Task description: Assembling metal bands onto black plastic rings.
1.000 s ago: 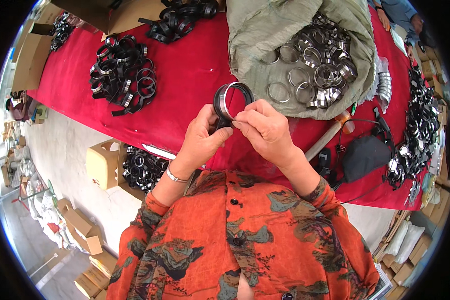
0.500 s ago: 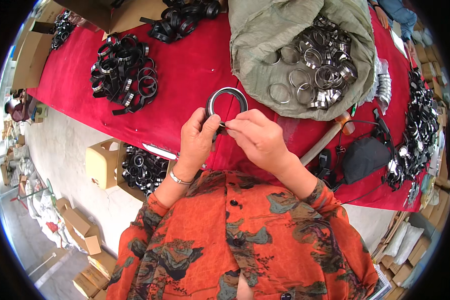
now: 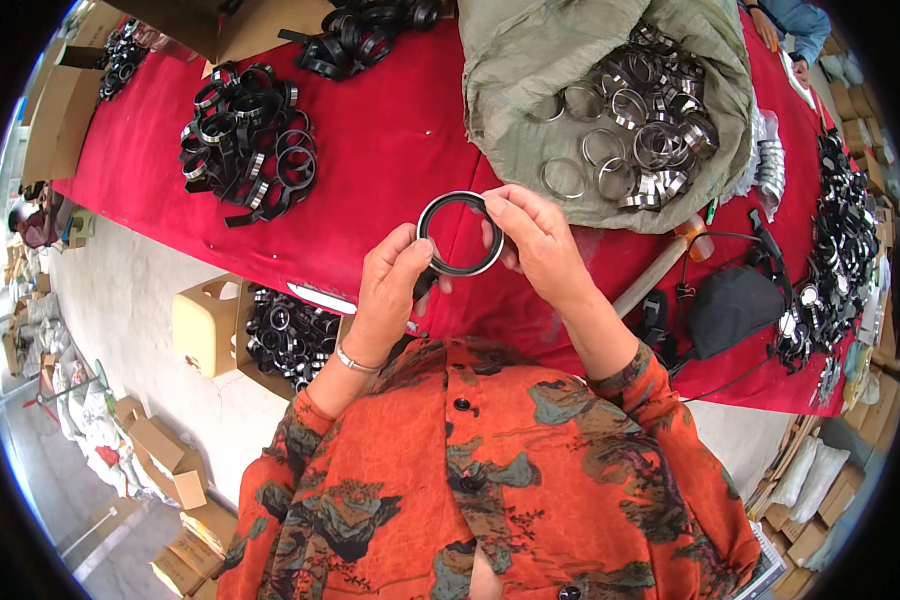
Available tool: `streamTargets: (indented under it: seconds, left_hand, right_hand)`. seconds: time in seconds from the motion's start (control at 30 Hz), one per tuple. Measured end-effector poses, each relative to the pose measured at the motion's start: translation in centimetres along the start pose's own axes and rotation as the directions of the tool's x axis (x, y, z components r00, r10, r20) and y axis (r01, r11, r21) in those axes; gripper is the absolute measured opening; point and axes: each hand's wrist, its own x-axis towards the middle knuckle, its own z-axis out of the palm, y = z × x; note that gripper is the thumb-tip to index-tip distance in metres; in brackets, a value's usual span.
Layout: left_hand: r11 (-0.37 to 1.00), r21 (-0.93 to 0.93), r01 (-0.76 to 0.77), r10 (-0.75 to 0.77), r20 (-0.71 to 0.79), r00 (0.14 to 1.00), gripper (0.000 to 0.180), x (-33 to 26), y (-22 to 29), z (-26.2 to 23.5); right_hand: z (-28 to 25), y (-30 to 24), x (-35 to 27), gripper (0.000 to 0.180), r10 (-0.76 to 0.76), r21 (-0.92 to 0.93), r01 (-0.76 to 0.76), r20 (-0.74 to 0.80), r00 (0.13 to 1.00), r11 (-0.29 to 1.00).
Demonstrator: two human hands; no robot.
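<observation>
A black ring with a shiny silver band [image 3: 460,270] is held up above the red cloth, its round opening facing me. My left hand [image 3: 390,285] pinches its lower left edge between thumb and fingers, and a short dark piece hangs beside those fingers. On the upper right rim sits the thumb of my right hand [image 3: 545,245], with its fingers behind the ring. Beyond the right hand, an open grey-green sack [image 3: 515,70] holds many loose metal rings [image 3: 660,145]. A heap of black straps with silver rings [image 3: 240,150] lies to the left.
A mallet [image 3: 655,275] and a black pouch [image 3: 735,315] lie right on the red cloth [image 3: 370,150]. More black ring parts [image 3: 835,240] line the far right edge. A carton of black rings [image 3: 280,335] stands low left. Another person's hand [image 3: 800,72] shows at upper right.
My right hand has moved from the ring's lower edge up to its upper right rim. The ring has come slightly lower and turned to face me more fully.
</observation>
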Motion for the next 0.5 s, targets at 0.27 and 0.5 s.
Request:
streamTargets:
  seconds: [0.27,0.5]
  left_hand:
    - [0.994,-0.107,0.018,-0.038,-0.189,0.981,0.020,1.1,-0.6,-1.5]
    - [0.949,-0.283,0.137,-0.197,-0.198,0.960,0.023,0.5,-2.0,-3.3]
  right_hand:
    - [2.3,1.1,0.9,0.052,0.020,0.163,-0.048,0.173,0.985,0.985]
    - [3.2,4.2,2.7,0.051,0.091,0.330,-0.178,0.261,0.961,0.927]
